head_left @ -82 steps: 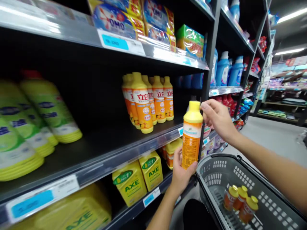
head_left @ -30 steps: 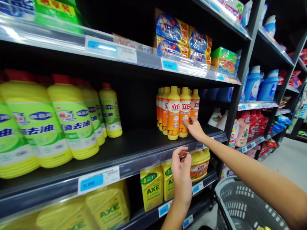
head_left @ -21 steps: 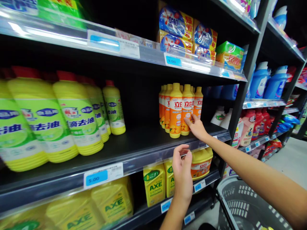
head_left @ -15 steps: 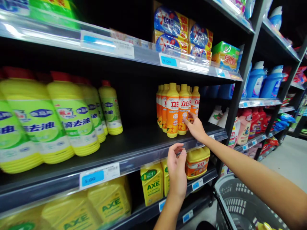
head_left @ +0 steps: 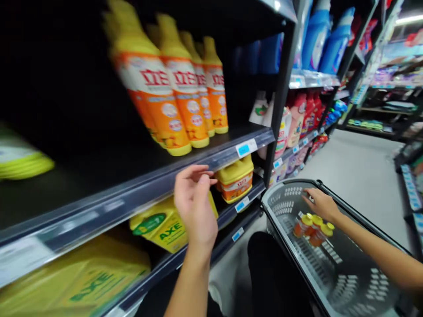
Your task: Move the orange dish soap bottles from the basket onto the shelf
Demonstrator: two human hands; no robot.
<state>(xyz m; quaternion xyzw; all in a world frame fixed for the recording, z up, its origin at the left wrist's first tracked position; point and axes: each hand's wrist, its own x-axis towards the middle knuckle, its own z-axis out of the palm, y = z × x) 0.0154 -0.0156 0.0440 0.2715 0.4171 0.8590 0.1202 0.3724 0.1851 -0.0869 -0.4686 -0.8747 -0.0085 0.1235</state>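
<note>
My left hand (head_left: pixel 196 204) is raised in front of the shelf edge (head_left: pixel 158 187), loosely curled, fingers apart and nothing in it. My right hand (head_left: pixel 320 204) reaches over the grey basket (head_left: pixel 280 196), fingers stretched out and empty. Below it in the basket are several orange bottles (head_left: pixel 315 231) with yellow caps. A group of orange and yellow bottles (head_left: pixel 194 88) stands on the shelf above my left hand, smeared by motion. Just behind that hand, on the lower shelf, are a yellow AXE container (head_left: pixel 170 231) and a squat yellow container (head_left: pixel 236 180) with an orange label.
Blue bottles (head_left: pixel 313 39) and red and pink bottles (head_left: pixel 302 114) line the shelves farther right. A dark shelf upright (head_left: pixel 280 88) separates the sections. The basket stands by my leg (head_left: pixel 269 268), with the grey aisle floor (head_left: pixel 360 158) beyond it.
My right hand has left the orange bottles on the shelf and moved right and down over the basket. The view has turned right and down. My left hand stays by the shelf edge.
</note>
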